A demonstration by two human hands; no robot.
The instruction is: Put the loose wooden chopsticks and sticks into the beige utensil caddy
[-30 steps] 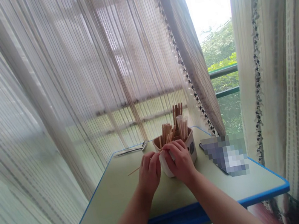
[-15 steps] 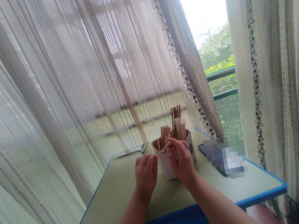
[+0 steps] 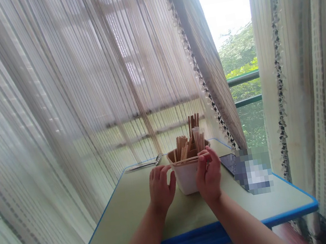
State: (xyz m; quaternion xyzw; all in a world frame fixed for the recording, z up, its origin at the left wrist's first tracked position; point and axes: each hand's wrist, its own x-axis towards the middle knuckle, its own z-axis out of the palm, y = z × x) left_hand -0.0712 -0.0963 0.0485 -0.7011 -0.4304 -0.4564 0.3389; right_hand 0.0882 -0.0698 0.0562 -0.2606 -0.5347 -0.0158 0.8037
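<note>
A thin pale wooden stick [image 3: 186,160], like a chopstick, is held nearly level in front of the container's rim. My right hand [image 3: 209,176] pinches its right end between thumb and fingers. At the other end, my left hand [image 3: 161,186] has curled fingers closed around the tip, the thumb close to the index finger. Directly behind the stick stands a white container [image 3: 186,178] with a brown inside. It holds several bundles of wooden sticks [image 3: 182,145]; taller, darker sticks [image 3: 193,122] rise at the back, and some at the right look wrapped in clear plastic.
The pale table [image 3: 128,211] has a blue edge. A dark flat device [image 3: 228,163], partly pixelated, lies right of the container. A thin metallic object [image 3: 145,165] lies at the back left. Sheer curtains [image 3: 94,67] hang behind the table, beside a window opening.
My right hand has moved right, away from my left hand. The stick between them now shows more length and lies more level. My left thumb has parted slightly from the fingers.
</note>
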